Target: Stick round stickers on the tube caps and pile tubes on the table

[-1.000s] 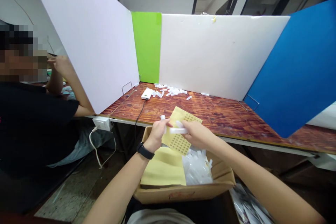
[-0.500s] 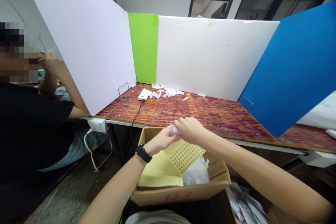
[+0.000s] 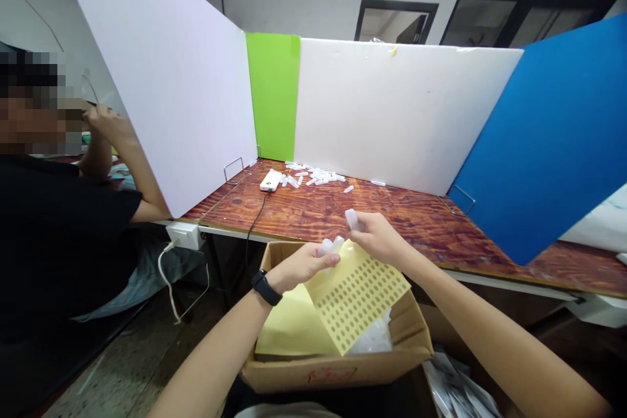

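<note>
Left hand (image 3: 306, 262) clasps small white pieces (image 3: 331, 246), the dotted yellow sheet (image 3: 365, 297) right against it at four o'clock! Right hand (image 3: 376, 235) pinches one white strip (image 3: 351, 220) at its ten o'clock. Below both, at six, the cardboard box (image 3: 337, 375); up at twelve on the bench (image 3: 294, 212), a loose white pile (image 3: 323, 176), a white device (image 3: 271, 181) at its nine.

A box (image 3: 337, 375) is set before the table (image 3: 392, 222), and a sheet (image 3: 362, 297) is held over the box. On the table, pieces (image 3: 323, 176) are strewn before the back panel (image 3: 392, 111), a device (image 3: 271, 181) placed just left. Side panels (image 3: 543, 144) are stood left and right.
</note>
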### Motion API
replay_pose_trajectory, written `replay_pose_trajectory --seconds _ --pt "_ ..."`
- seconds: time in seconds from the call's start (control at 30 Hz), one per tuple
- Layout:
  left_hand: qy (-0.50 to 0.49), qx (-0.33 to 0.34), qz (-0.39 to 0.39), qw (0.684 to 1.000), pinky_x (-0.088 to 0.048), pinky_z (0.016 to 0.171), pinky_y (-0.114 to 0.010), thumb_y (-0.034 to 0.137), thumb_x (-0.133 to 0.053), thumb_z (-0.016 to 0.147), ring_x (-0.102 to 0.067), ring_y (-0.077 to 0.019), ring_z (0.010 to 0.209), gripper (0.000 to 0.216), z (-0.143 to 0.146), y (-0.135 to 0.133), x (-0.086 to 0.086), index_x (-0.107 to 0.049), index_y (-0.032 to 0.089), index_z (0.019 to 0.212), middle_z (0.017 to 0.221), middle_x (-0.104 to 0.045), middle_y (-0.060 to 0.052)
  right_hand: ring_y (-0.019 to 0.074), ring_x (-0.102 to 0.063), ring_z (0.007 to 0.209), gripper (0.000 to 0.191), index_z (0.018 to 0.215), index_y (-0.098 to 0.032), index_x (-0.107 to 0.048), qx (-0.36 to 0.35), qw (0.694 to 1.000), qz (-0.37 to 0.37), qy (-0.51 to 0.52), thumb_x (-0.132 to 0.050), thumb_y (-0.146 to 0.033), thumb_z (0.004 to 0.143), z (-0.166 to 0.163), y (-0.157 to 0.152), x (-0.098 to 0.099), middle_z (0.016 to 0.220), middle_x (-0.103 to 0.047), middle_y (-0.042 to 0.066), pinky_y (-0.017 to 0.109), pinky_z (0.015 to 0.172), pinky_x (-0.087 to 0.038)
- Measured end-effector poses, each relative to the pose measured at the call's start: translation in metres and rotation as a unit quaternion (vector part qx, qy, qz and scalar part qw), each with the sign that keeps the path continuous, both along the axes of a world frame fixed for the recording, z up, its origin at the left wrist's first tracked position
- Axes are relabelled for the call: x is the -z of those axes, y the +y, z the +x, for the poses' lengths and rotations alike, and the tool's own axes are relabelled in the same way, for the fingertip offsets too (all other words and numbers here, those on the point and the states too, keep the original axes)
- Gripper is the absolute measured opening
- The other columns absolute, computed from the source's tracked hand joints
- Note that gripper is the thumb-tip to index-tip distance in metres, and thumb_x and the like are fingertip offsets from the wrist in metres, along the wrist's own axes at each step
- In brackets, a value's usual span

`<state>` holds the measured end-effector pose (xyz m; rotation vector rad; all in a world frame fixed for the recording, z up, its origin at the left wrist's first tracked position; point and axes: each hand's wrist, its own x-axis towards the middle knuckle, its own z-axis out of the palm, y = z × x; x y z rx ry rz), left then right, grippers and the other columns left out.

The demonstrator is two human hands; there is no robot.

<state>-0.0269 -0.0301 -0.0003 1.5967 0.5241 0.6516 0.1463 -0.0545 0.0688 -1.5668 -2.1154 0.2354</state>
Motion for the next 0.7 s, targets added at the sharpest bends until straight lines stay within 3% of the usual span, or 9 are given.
replay_pose_trajectory --seconds 0.07,0.17,0.43,0.57,0.7 --pt "0.004 0.008 0.016 1.0 -0.022 0.057 -0.023 0.053 -0.055 0.069 -0.029 -0.0089 0.059 0.042 0.0 -0.001 -0.002 -0.049 0.012 0.061 0.062 -0.035 0.003 0.0108 -0.049 0.045 0.014 0.059 -0.016 -0.048 -0.007 0.989 -0.075 0.129 -0.047 -0.023 0.071 0.002 -0.002 0.0 0.049 -0.052 -0.001 0.02 0.043 -0.034" --pt "0.016 0.005 0.019 1.0 -0.021 0.054 -0.023 0.055 -0.057 0.066 -0.026 -0.0079 0.057 0.044 0.0 -0.002 -0.004 -0.047 0.012 0.059 0.06 -0.032 0.004 0.0089 -0.042 0.032 0.024 0.054 -0.016 -0.047 0.017 0.961 -0.15 0.234 -0.052 -0.032 0.072 0.001 -0.005 0.002 0.037 -0.046 -0.003 0.02 0.035 -0.031" --pt "-0.012 -0.026 -0.01 1.0 -0.03 0.06 -0.023 0.05 -0.063 0.062 -0.038 -0.0094 0.061 0.041 0.001 -0.003 -0.004 -0.058 0.011 0.071 0.064 -0.044 0.002 0.0088 -0.044 0.032 0.028 0.076 -0.014 -0.057 -0.035 0.926 -0.219 0.306 -0.054 -0.041 0.075 -0.007 -0.023 0.012 0.039 -0.047 -0.004 0.017 0.032 -0.03" --pt "-0.047 -0.017 -0.028 0.998 -0.034 0.066 -0.024 0.044 -0.064 0.065 -0.044 -0.0109 0.066 0.037 0.004 -0.004 -0.003 -0.061 0.01 0.078 0.071 -0.052 -0.001 0.0064 -0.038 0.034 0.027 0.069 -0.014 -0.055 -0.038 0.919 -0.189 0.343 -0.056 -0.041 0.074 -0.015 -0.029 0.021 0.04 -0.043 -0.006 0.017 0.034 -0.027" --pt "-0.027 -0.056 -0.004 0.998 -0.037 0.065 -0.024 0.044 -0.065 0.063 -0.046 -0.0119 0.066 0.036 0.007 -0.006 -0.003 -0.062 0.01 0.075 0.07 -0.054 -0.001 0.0061 -0.035 0.035 0.026 0.062 -0.015 -0.053 -0.005 0.919 -0.129 0.372 -0.059 -0.039 0.07 -0.021 -0.027 0.028 0.04 -0.043 -0.006 0.018 0.036 -0.026"
